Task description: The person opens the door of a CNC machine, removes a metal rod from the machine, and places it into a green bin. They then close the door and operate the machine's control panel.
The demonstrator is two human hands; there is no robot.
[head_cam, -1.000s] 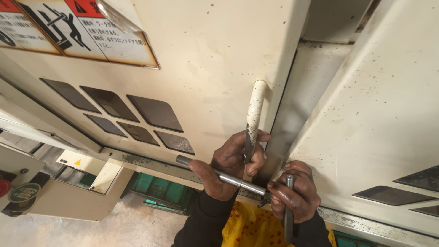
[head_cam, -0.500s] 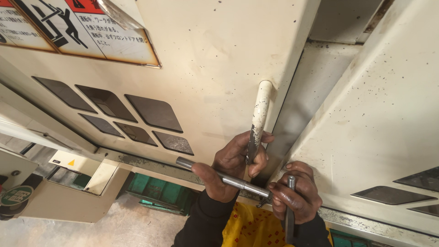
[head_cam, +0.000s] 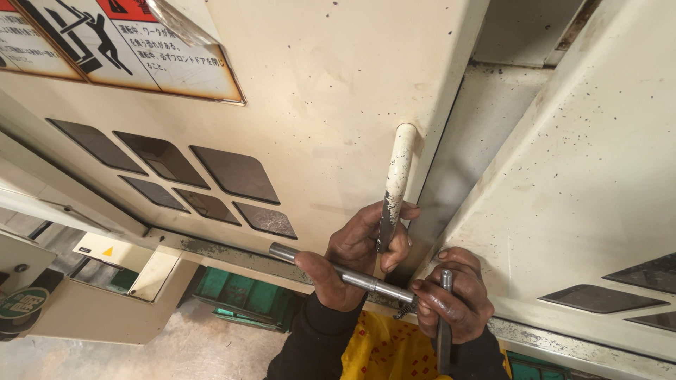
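Observation:
My left hand [head_cam: 355, 260] grips the lower end of a worn white bar handle [head_cam: 396, 176] on a cream machine door [head_cam: 317, 105]. A steel rod [head_cam: 331, 269] also lies across its palm and runs down to the right. My right hand [head_cam: 454, 299] is closed around a second steel rod [head_cam: 443, 317] that stands nearly upright. The two rods meet between the hands, at the gap beside the neighbouring cream panel [head_cam: 584, 183].
Dark diamond-shaped window panes [head_cam: 204, 176] sit in the door under a warning label [head_cam: 127, 49]. A green crate [head_cam: 246, 295] stands on the floor below, next to a beige cabinet [head_cam: 91, 309]. Yellow patterned cloth [head_cam: 387, 352] shows between my sleeves.
The view has shifted slightly, so the handle and door sit a little higher. Both hands keep the same grip on the handle and rods.

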